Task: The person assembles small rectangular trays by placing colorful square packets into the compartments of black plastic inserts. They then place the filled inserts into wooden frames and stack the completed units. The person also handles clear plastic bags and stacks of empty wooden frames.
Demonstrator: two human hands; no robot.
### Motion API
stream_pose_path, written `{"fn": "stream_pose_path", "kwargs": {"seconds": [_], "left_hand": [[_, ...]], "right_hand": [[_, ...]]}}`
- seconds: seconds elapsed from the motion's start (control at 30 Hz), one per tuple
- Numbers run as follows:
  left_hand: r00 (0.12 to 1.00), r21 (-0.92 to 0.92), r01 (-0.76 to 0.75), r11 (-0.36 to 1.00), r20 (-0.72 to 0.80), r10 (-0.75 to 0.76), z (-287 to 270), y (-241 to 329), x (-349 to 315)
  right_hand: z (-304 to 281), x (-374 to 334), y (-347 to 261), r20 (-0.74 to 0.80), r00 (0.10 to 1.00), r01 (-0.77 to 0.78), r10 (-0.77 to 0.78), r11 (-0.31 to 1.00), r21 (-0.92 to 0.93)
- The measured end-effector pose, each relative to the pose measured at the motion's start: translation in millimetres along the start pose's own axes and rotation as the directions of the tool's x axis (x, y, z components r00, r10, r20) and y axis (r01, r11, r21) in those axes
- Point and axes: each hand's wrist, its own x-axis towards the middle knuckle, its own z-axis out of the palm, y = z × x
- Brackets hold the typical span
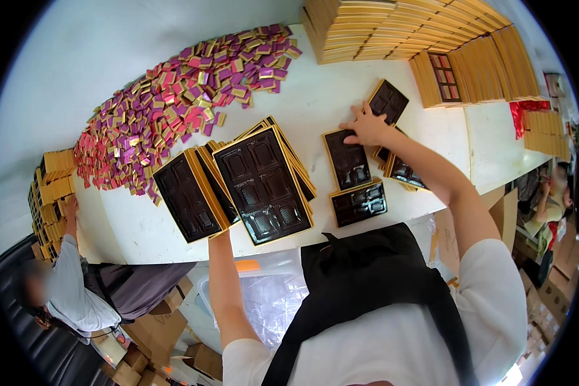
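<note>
Gold-edged boxes with dark brown, moulded compartment trays lie on the white table. My right hand [368, 127] reaches over the loose ones, fingers spread and empty. Its thumb is at the top of one tray box [349, 159], and the fingers are beside another tilted tray box [388, 103]. One more tray box [359, 203] lies nearer to me. My left forearm [226, 283] runs up to a leaning stack of tray boxes [188, 196], beside a larger stack [262, 186]. The boxes hide the left hand's fingers.
A long heap of small purple, red and gold wrapped pieces [167, 106] covers the far left of the table. Tall rows of gold-edged boxes [392, 32] stand at the back right. At the far left, a co-worker's hand [69, 207] touches stacked boxes [48, 199]. A clear plastic bin [267, 302] stands below the table edge.
</note>
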Motion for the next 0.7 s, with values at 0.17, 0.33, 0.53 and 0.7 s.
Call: {"fn": "stream_pose_path", "kwargs": {"seconds": [0.17, 0.33, 0.53, 0.7], "left_hand": [[0.998, 0.013, 0.029, 1.0, 0.05, -0.03, 60, -38, 4], [0.994, 0.035, 0.066, 0.997, 0.082, -0.069, 106, -72, 2], [0.962, 0.02, 0.142, 0.99, 0.234, -0.143, 158, -110, 9], [0.962, 0.151, 0.202, 0.968, 0.154, -0.225, 181, -136, 25]], "right_hand": [[11, -26, 3, 0.143, 0.989, -0.025, 0.02, 0.999, 0.038], [28, -31, 28, -0.266, 0.936, 0.304, -0.232, 0.913, 0.272], [27, 3, 56, -0.429, 0.835, 0.485, -0.345, 0.09, 0.87], [28, 13, 113, -0.469, 0.867, 0.415, -0.17, 0.766, 0.49]]}}
